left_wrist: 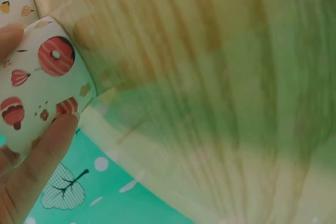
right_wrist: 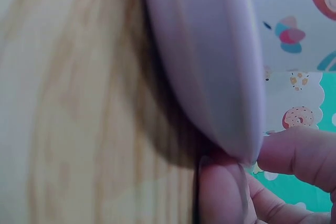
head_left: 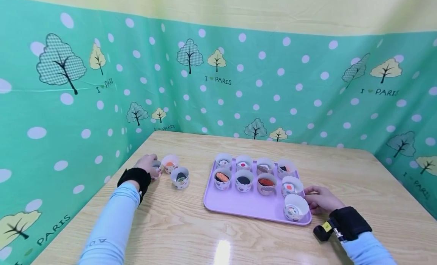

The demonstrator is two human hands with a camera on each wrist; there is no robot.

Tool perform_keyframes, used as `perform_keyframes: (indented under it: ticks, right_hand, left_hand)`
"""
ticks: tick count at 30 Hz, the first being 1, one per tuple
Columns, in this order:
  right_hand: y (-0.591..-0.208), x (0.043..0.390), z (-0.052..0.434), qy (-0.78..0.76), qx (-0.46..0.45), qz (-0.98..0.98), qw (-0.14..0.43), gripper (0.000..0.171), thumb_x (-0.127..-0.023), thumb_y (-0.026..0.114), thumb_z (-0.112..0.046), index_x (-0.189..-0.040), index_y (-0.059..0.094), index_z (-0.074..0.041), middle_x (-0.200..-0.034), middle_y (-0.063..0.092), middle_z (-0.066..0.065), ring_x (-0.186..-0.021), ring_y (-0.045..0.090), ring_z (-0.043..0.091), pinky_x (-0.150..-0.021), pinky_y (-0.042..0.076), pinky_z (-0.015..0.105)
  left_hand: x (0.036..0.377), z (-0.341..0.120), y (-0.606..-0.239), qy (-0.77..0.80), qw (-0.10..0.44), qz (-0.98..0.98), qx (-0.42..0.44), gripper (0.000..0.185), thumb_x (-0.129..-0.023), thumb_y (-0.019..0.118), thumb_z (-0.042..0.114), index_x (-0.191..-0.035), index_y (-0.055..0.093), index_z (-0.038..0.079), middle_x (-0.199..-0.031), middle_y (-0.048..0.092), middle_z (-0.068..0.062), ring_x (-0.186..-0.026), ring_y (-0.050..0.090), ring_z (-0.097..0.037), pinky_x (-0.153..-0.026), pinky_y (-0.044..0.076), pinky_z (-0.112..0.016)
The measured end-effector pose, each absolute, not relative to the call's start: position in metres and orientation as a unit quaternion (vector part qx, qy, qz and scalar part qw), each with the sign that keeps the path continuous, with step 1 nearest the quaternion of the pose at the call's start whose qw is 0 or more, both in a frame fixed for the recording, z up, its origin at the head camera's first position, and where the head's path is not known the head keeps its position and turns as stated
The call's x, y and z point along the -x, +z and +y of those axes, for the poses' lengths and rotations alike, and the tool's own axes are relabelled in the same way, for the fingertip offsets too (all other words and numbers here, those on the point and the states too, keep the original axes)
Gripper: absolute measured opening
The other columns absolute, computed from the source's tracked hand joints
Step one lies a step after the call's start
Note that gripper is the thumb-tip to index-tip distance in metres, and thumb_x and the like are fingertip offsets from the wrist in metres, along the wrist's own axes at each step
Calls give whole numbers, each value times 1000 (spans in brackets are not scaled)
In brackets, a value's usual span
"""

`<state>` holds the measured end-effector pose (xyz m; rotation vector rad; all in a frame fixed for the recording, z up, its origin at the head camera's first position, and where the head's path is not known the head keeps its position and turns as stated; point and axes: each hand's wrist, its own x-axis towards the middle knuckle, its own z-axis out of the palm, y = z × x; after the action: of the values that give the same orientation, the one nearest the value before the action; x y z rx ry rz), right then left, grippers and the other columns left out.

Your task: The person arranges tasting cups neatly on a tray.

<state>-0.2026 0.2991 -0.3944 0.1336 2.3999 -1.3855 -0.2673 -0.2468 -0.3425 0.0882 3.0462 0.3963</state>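
At the table's left edge my left hand (head_left: 147, 163) grips a white printed paper cup (head_left: 157, 170). In the left wrist view its fingers (left_wrist: 37, 166) wrap that cup (left_wrist: 42, 87), which stands on the wood. A purple tray (head_left: 239, 204) sits mid-table with several cups of sushi-like pieces. My right hand (head_left: 319, 199) is at the tray's right front corner, beside the nearest cup (head_left: 295, 207). The right wrist view shows a finger (right_wrist: 299, 150) and the thumb pinching the tray rim (right_wrist: 210, 61).
Two more filled cups (head_left: 170, 163) (head_left: 180, 177) stand just right of my left hand. Green patterned walls (head_left: 218, 82) close off the wooden table (head_left: 218, 238) at the back and on both sides.
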Motion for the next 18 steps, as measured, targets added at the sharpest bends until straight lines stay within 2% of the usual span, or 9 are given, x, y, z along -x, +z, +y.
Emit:
perform_keyframes:
  ticks: [7,18]
  right_hand:
    - [-395,202,299,-489,-51,852,178,44,-81,51,-14,-116,35,9,-73,55,5,-60,53,14,-54,51,26]
    - [-393,202,299,-498,-40,847,183,44,-80,50,-13,-115,35,10,-70,55,3,-58,53,12,-53,50,24]
  left_hand:
    - [264,-243,-345,131,33,991,-17,56,-58,64,3,-109,43,-7,-105,47,-29,-97,45,-40,-84,42,-45]
    - [264,-242,-346,125,30,991,-21,56,-58,63,4,-109,43,-7,-105,47,-28,-97,45,-40,-84,42,-45]
